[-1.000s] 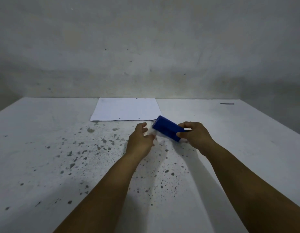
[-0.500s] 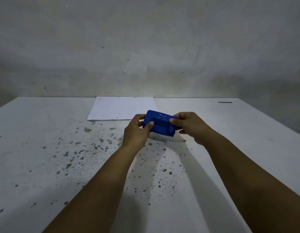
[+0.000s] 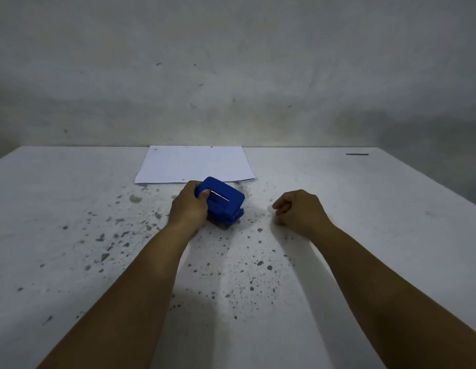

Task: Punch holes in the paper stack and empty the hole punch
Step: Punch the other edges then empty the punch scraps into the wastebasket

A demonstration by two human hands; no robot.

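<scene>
Left hand is clamped round the left end of the blue hole punch, thumb on the near face, fingers wrapped over the far side & out of sight. Punch sits tilted, its right end low and on or just above the white table; can't tell if it fully rests there. A pale strip shows along the punch's top just right of the thumb.

Right hand is off to the right of the punch, apart from it, nothing in it. Fingers curled loosely inward, not a tight fist, knuckles facing the punch; heel of the hand near the tabletop, contact unclear.

Paper stack lies flat just beyond the left hand, its near edge right behind the punch's far end, w/ small holes visible near both the front and the back edge. Its far edge reaches the wall.

Dark specks scattered over the table between & nearer than both hands. A short dark mark sits well beyond the right hand, twd the far right corner.
</scene>
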